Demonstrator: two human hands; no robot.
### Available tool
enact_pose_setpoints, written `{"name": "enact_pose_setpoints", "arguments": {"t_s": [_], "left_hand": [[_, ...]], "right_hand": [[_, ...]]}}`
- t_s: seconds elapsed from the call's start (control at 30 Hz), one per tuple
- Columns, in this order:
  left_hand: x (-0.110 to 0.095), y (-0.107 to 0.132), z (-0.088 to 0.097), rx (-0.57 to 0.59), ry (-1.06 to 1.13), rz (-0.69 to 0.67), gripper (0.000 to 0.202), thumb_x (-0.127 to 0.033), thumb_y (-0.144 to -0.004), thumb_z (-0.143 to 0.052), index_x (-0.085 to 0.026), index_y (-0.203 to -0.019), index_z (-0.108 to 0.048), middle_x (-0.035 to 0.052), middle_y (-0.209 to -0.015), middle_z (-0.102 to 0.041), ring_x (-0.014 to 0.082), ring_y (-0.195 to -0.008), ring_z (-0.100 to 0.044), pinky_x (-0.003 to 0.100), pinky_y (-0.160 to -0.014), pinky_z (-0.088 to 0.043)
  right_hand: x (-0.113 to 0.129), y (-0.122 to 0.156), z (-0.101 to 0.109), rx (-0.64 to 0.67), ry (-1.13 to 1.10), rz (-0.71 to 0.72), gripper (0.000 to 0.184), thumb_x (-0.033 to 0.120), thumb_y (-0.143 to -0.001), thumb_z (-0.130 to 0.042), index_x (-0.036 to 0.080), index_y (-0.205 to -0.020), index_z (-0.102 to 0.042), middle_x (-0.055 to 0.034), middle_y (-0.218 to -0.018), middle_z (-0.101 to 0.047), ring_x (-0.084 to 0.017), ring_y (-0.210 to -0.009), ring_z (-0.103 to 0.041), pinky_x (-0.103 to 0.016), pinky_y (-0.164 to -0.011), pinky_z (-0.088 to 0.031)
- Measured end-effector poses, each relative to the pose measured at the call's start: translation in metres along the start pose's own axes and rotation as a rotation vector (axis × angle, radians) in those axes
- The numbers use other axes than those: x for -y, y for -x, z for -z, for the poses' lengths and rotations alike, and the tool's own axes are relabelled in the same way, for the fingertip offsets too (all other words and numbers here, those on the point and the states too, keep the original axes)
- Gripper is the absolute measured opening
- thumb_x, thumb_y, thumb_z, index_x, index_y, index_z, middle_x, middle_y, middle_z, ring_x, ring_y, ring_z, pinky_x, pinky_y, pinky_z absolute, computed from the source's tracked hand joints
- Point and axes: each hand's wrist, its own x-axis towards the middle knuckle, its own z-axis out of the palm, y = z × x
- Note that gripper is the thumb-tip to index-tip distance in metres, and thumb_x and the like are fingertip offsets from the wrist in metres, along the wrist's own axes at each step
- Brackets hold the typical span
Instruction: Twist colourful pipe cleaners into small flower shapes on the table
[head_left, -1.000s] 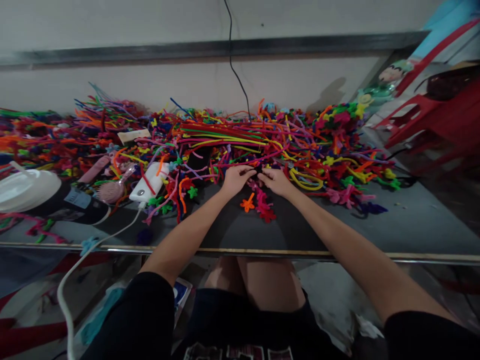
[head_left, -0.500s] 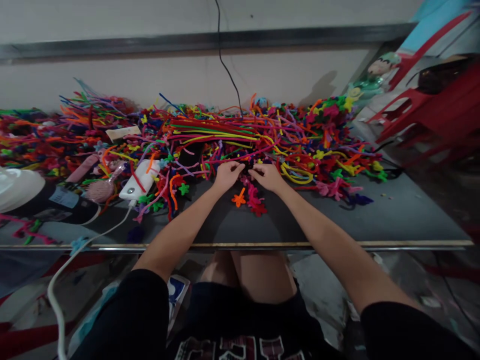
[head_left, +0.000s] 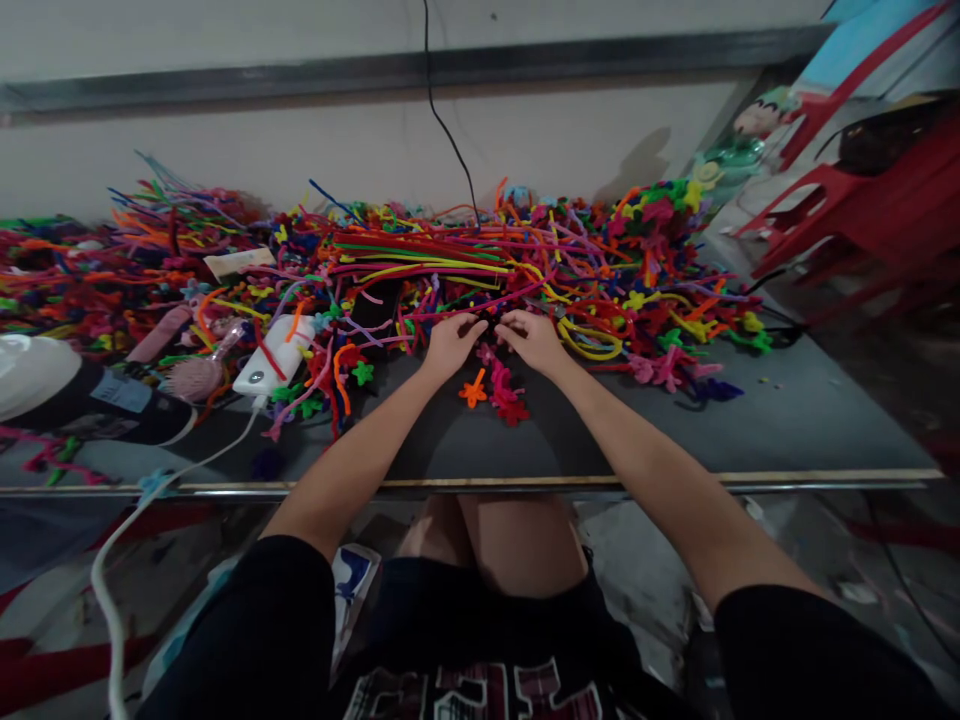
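My left hand [head_left: 452, 343] and my right hand [head_left: 533, 340] face each other at the near edge of a heap of coloured pipe cleaners [head_left: 427, 255]. Fingers and thumb are bent together on each hand, but whatever they pinch is too small and dark to make out. Just below my fingers lie an orange pipe-cleaner flower [head_left: 473, 389], several pink ones [head_left: 502, 378] and a red one [head_left: 513, 411], on the grey tabletop [head_left: 577, 440]. A long magenta pipe cleaner [head_left: 517, 298] crosses the heap right behind both hands.
Left of me are a white power bank [head_left: 274, 355] with a white cable [head_left: 217, 457], a pink hairbrush [head_left: 196, 378] and a dark container with a white top [head_left: 112, 395]. A black cord [head_left: 442, 118] hangs down the wall. Red chairs [head_left: 847, 215] stand right.
The view has shifted slightly. Both hands stay at the same spot by the heap; my right hand's fingers have lifted and spread a little from the thumb.
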Motion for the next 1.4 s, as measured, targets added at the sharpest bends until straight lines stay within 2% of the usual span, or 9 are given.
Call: {"name": "enact_pose_setpoints", "arguments": {"t_s": [0.23, 0.37, 0.53, 0.7, 0.83, 0.9, 1.13, 1.23, 1.4], "left_hand": [[0.003, 0.001, -0.002, 0.022, 0.057, -0.004, 0.026, -0.038, -0.080, -0.064, -0.014, -0.089, -0.071, 0.0019, -0.077, -0.070, 0.0120, -0.068, -0.060, 0.023, -0.065, -0.044], [0.001, 0.000, -0.001, 0.022, 0.042, -0.001, 0.019, -0.028, -0.077, -0.068, -0.014, -0.089, -0.072, 0.0016, -0.077, -0.070, 0.0114, -0.068, -0.060, 0.023, -0.067, -0.045], [-0.001, 0.000, -0.001, 0.049, 0.285, 0.158, 0.018, -0.031, -0.075, -0.068, -0.013, -0.074, -0.066, -0.0025, -0.061, -0.061, 0.0097, -0.055, -0.057, 0.022, -0.056, -0.046], [-0.010, 0.001, 0.004, 0.212, 0.534, 0.262, 0.030, -0.037, -0.065, -0.079, -0.012, -0.067, -0.061, -0.0038, -0.057, -0.057, 0.0091, -0.054, -0.060, 0.020, -0.056, -0.047], [-0.011, -0.001, 0.012, 0.440, 0.563, 0.296, 0.034, -0.038, -0.058, -0.084, -0.011, -0.064, -0.063, -0.0026, -0.056, -0.059, 0.0078, -0.052, -0.059, 0.020, -0.055, -0.047], [-0.010, -0.003, 0.013, 0.470, 0.568, 0.311, 0.034, -0.038, -0.058, -0.084, -0.011, -0.066, -0.064, -0.0021, -0.057, -0.060, 0.0081, -0.053, -0.060, 0.020, -0.055, -0.047], [-0.001, -0.004, -0.002, 0.125, 0.563, 0.242, 0.033, -0.036, -0.063, -0.080, -0.013, -0.083, -0.067, -0.0044, -0.063, -0.059, 0.0063, -0.055, -0.054, 0.020, -0.056, -0.045], [0.000, -0.003, -0.004, 0.096, 0.527, 0.199, 0.030, -0.034, -0.067, -0.077, -0.014, -0.086, -0.068, -0.0047, -0.061, -0.058, 0.0063, -0.053, -0.053, 0.021, -0.054, -0.044], [-0.008, 0.000, -0.001, 0.134, 0.498, 0.233, 0.030, -0.036, -0.072, -0.074, -0.012, -0.090, -0.067, 0.0006, -0.068, -0.065, 0.0109, -0.061, -0.062, 0.021, -0.054, -0.047]], "right_hand": [[0.005, 0.005, 0.000, 0.025, 0.143, 0.085, 0.017, 0.036, -0.081, -0.065, 0.019, -0.082, -0.062, -0.0035, -0.074, -0.072, -0.018, -0.068, -0.068, -0.033, -0.069, -0.053], [0.001, 0.005, 0.001, 0.040, 0.262, 0.114, 0.018, 0.032, -0.082, -0.065, 0.019, -0.095, -0.065, -0.0034, -0.076, -0.073, -0.021, -0.070, -0.070, -0.036, -0.073, -0.053], [-0.006, 0.001, 0.003, 0.055, 0.262, 0.182, 0.023, 0.020, -0.085, -0.055, 0.018, -0.106, -0.065, -0.0042, -0.085, -0.074, -0.020, -0.081, -0.070, -0.035, -0.080, -0.052], [0.001, 0.001, 0.007, 0.050, 0.344, 0.235, 0.025, 0.014, -0.084, -0.047, 0.018, -0.097, -0.068, -0.0046, -0.087, -0.074, -0.018, -0.078, -0.068, -0.030, -0.074, -0.051], [0.004, 0.003, 0.008, 0.100, 0.395, 0.270, 0.024, 0.017, -0.086, -0.048, 0.019, -0.097, -0.069, -0.0043, -0.088, -0.074, -0.018, -0.078, -0.068, -0.029, -0.072, -0.050], [0.003, 0.003, 0.008, 0.105, 0.418, 0.284, 0.024, 0.018, -0.086, -0.049, 0.019, -0.097, -0.070, -0.0049, -0.089, -0.075, -0.019, -0.079, -0.068, -0.029, -0.072, -0.050], [0.010, 0.003, 0.011, -0.123, 0.350, 0.315, 0.025, 0.029, -0.090, -0.052, 0.022, -0.106, -0.069, -0.0060, -0.104, -0.073, -0.020, -0.092, -0.067, -0.034, -0.079, -0.053], [0.014, 0.005, 0.011, -0.120, 0.328, 0.327, 0.024, 0.035, -0.088, -0.058, 0.023, -0.105, -0.070, -0.0058, -0.104, -0.073, -0.021, -0.093, -0.067, -0.037, -0.084, -0.053], [0.011, 0.006, 0.009, -0.143, 0.319, 0.284, 0.019, 0.038, -0.084, -0.064, 0.025, -0.094, -0.074, -0.0044, -0.095, -0.075, -0.023, -0.090, -0.068, -0.040, -0.086, -0.053]]}}
